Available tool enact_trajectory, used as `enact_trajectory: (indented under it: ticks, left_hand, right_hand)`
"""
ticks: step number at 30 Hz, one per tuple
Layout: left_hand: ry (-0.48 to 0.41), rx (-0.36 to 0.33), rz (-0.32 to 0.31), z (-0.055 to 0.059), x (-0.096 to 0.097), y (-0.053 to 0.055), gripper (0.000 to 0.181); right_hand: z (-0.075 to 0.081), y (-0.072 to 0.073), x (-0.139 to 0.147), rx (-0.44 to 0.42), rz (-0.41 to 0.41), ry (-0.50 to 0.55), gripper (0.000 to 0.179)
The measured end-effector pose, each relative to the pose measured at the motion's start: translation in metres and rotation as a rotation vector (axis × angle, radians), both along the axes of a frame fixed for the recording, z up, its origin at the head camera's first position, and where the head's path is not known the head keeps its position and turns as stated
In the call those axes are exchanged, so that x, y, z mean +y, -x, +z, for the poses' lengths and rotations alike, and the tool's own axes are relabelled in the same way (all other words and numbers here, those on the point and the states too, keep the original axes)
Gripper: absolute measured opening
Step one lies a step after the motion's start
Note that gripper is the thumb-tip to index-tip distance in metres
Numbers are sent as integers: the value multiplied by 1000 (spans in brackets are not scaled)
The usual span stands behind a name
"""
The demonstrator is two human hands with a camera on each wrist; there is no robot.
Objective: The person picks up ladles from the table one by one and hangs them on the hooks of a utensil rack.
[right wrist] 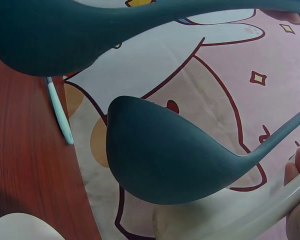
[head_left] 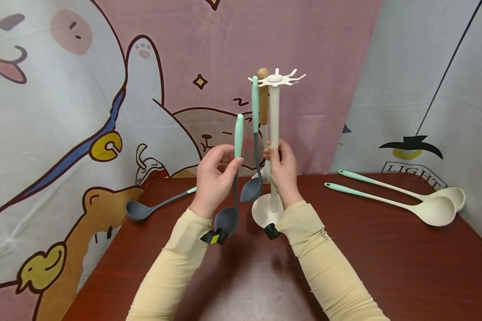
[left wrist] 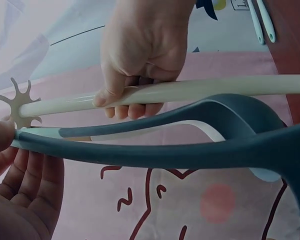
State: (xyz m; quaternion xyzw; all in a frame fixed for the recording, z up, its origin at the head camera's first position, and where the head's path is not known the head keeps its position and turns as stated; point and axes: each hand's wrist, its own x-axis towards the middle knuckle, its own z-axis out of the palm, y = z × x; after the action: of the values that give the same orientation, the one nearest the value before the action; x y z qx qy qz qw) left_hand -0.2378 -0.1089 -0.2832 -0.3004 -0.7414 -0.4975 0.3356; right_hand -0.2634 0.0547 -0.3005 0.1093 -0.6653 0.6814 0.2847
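Observation:
My left hand (head_left: 214,180) pinches the mint handle of a dark grey ladle (head_left: 238,133), held upright with its bowl hanging down above the table, left of a cream utensil stand (head_left: 274,116). Around the stand's pole, at mid-height, curl the fingers of my right hand (head_left: 284,171). A second grey ladle (head_left: 251,190) with a mint handle hangs from the stand's hooked top; its bowl fills the middle of the right wrist view (right wrist: 165,155). Behind it hangs a utensil with a wooden handle (head_left: 263,104) and a pale head, partly hidden by the right hand and pole.
On the right of the reddish-brown table (head_left: 365,258) lie a white ladle (head_left: 435,210) and another white-headed utensil (head_left: 455,195), both mint-handled. A third grey ladle (head_left: 138,210) lies at the left edge. A printed cloth (head_left: 225,40) hangs behind the table.

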Motion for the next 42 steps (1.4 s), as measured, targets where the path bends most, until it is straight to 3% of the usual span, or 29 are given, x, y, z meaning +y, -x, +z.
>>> enact_trajectory:
  ticks: [13,35,42]
  left_hand:
    - [-20,29,-10,14,10,2,14]
    - [-126,29,0,35,22,12,15]
    - [-124,25,23,40,26,14,17]
  right_hand:
    - [-1,1,-1,2,4,22,23]
    - [1,-1,-1,4,0,8,22]
    - [-23,28,3,-14,-10,17,25]
